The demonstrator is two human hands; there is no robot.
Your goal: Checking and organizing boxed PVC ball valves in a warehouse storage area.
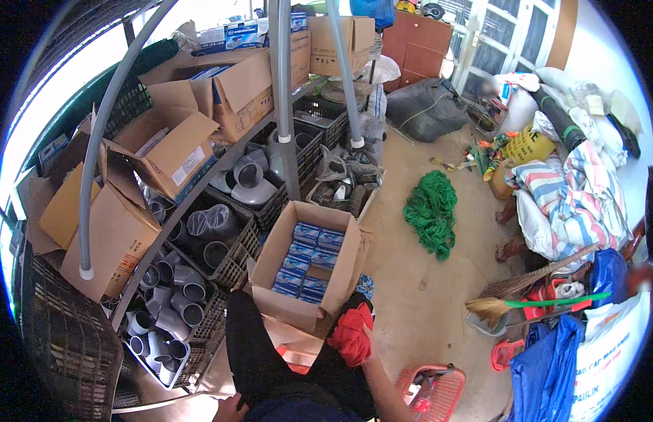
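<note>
A bunched red cloth (350,336) is gripped in my right hand (369,344), over my right thigh. The cloth hides most of those fingers. My left hand (232,408) is low at the bottom edge, beside my left thigh. Its fingers look curled, and whatever may be inside them is hidden. In front of my knees stands an open cardboard box (262,281), its flaps folded out. Rows of small blue-and-white boxes (295,261) fill much of it, with a gap near the middle right. Another piece of cardboard (291,336) with red on it is between my legs.
Black crates (248,246) of grey pipe fittings (188,309) line the left, below a shelf of open cartons (168,151). Grey posts (284,105) rise there. Green netting (432,211) lies on the floor. At right are a pink basket (442,394), a broom (489,308) and sacks (572,186).
</note>
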